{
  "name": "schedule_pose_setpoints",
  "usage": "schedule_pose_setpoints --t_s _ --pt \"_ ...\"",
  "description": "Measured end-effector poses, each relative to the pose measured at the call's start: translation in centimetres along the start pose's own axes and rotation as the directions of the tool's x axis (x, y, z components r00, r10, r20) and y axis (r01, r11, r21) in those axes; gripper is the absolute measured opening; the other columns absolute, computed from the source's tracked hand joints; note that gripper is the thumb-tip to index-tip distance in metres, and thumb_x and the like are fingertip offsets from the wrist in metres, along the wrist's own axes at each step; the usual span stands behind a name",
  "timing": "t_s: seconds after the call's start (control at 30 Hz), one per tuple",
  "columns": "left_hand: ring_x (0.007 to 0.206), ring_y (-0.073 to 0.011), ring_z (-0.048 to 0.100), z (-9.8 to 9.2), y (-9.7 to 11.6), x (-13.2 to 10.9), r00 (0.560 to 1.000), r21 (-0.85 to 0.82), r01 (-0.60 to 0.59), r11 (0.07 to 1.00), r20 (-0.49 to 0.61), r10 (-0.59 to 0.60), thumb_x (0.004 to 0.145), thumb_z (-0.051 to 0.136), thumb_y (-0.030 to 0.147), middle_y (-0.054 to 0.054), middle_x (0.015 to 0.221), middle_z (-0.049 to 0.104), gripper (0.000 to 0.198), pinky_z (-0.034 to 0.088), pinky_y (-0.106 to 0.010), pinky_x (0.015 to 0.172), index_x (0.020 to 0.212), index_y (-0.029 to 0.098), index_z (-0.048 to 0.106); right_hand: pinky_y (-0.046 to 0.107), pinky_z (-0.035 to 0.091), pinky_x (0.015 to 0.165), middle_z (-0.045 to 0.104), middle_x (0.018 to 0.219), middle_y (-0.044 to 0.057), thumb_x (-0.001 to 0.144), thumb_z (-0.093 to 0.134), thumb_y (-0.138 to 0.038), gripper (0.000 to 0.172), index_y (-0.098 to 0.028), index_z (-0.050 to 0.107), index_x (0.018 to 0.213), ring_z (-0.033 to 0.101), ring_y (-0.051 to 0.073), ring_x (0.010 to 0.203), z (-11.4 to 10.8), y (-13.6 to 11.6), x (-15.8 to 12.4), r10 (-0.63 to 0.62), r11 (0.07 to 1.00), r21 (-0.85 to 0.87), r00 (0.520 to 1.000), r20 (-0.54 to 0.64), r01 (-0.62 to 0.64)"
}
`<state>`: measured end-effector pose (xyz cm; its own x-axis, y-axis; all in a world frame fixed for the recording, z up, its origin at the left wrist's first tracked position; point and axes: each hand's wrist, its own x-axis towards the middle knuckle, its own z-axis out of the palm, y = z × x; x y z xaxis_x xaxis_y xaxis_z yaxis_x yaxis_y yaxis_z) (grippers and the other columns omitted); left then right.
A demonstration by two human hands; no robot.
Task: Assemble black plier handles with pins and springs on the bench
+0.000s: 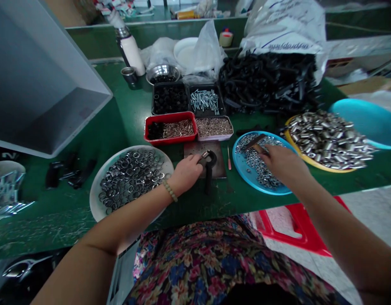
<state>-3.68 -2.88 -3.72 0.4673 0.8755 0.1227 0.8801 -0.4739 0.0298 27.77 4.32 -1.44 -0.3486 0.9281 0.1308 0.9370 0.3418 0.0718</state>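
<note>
My left hand (189,171), a beaded bracelet at its wrist, is closed at the edge of a black ring-ended part (209,173). A small shiny metal piece (207,153) sits by the fingertips at the ring. Beneath lies a flat metal plate (219,147). My right hand (278,163) grips a hammer (255,144) with a dark head and pale handle, held over a blue tray (238,169) of small metal nuts (265,171). Between the hands lies a screwdriver (229,158) with a pink handle. Left of my left hand, a white tray (95,199) holds metal rings (132,178).
Behind the plate stand a red box (173,139) of pins and black bits, a pale box (216,136) of small metal parts, and black trays of screws (205,101) and caps (170,99). Metal sleeves (332,140) and black parts (268,80) are piled right. A grey bin (84,106) stands left.
</note>
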Motion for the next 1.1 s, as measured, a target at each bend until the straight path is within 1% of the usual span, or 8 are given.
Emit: schedule_pose_setpoints --t_s 0.17,0.3,0.43,0.57,0.7,0.8,0.93,1.1 --pt "0.099 -0.0208 0.054 -0.1 0.8 -0.6 0.995 -0.132 0.102 0.986 0.018 -0.100 0.093 0.047 0.023 -0.011 0.115 0.056 0.021 0.049 -0.034 0.091 0.098 0.013 0.064 0.043 0.051 0.074 0.065 0.109 0.021 0.092 0.040 -0.029 0.040 -0.007 0.055 0.122 0.063 0.034 0.095 1.0 1.8 -2.0 0.117 0.984 -0.147 0.983 0.145 -0.096" --pt "0.100 -0.0224 0.055 0.0 1.3 -0.7 0.993 -0.124 0.114 0.986 0.015 -0.113 0.093 0.045 0.024 -0.012 0.115 0.056 0.025 0.049 -0.035 0.091 0.105 0.012 0.063 0.040 0.052 0.066 0.066 0.110 0.020 0.096 0.030 -0.034 0.048 -0.012 0.041 0.138 0.067 0.030 0.084 -0.5 -2.4 -2.7 0.143 0.983 0.111 0.988 0.061 -0.149" --pt "0.094 -0.0209 0.058 0.0 1.3 -0.8 0.985 -0.164 0.170 0.972 0.035 -0.166 0.093 0.045 0.026 -0.011 0.112 0.056 0.025 0.052 -0.033 0.084 0.105 0.013 0.063 0.034 0.052 0.064 0.071 0.099 0.012 0.098 0.029 -0.035 0.047 -0.020 0.039 0.141 0.069 0.026 0.077 -2.3 -7.3 -2.6 -0.053 0.904 0.428 0.993 0.105 0.003" --pt "0.094 -0.0217 0.058 0.1 1.1 -0.8 0.988 -0.194 0.154 0.969 0.024 -0.152 0.092 0.046 0.024 -0.011 0.108 0.057 0.022 0.052 -0.034 0.083 0.096 0.015 0.065 0.034 0.053 0.066 0.071 0.102 0.012 0.097 0.029 -0.033 0.048 -0.020 0.037 0.143 0.070 0.025 0.080 -3.0 -9.6 -1.6 -0.072 0.863 0.503 0.997 0.033 0.046" --pt "0.094 -0.0219 0.058 0.3 0.9 -0.8 0.991 -0.204 0.135 0.970 0.020 -0.134 0.092 0.046 0.023 -0.010 0.108 0.057 0.021 0.052 -0.034 0.084 0.095 0.015 0.065 0.035 0.052 0.059 0.072 0.093 0.011 0.096 0.030 -0.034 0.046 -0.020 0.042 0.139 0.069 0.025 0.069 -3.3 -10.0 -0.8 -0.137 0.879 0.473 0.980 0.145 0.053" --pt "0.094 -0.0223 0.057 0.3 0.9 -0.9 0.991 -0.199 0.130 0.971 0.022 -0.129 0.092 0.046 0.022 -0.011 0.108 0.057 0.021 0.052 -0.034 0.083 0.094 0.015 0.065 0.034 0.053 0.066 0.071 0.105 0.011 0.097 0.031 -0.035 0.048 -0.021 0.036 0.143 0.070 0.025 0.082 -3.4 -9.9 -0.9 -0.079 0.858 0.511 0.996 0.035 0.050" --pt "0.093 -0.0228 0.058 0.2 0.8 -0.7 0.990 -0.193 0.143 0.971 0.032 -0.139 0.091 0.047 0.021 -0.012 0.108 0.057 0.019 0.052 -0.035 0.081 0.091 0.014 0.065 0.035 0.052 0.062 0.072 0.097 0.010 0.097 0.031 -0.037 0.046 -0.021 0.043 0.138 0.070 0.026 0.074 -3.1 -9.8 -1.1 -0.135 0.879 0.473 0.983 0.121 0.062" --pt "0.094 -0.0232 0.059 0.6 1.4 -0.8 0.990 -0.185 0.141 0.973 0.016 -0.140 0.091 0.047 0.021 -0.012 0.108 0.057 0.020 0.052 -0.035 0.082 0.087 0.014 0.064 0.036 0.052 0.066 0.072 0.096 0.011 0.097 0.030 -0.036 0.047 -0.019 0.042 0.139 0.070 0.026 0.076 -3.1 -10.1 -0.9 -0.064 0.888 0.460 0.995 0.076 0.022"
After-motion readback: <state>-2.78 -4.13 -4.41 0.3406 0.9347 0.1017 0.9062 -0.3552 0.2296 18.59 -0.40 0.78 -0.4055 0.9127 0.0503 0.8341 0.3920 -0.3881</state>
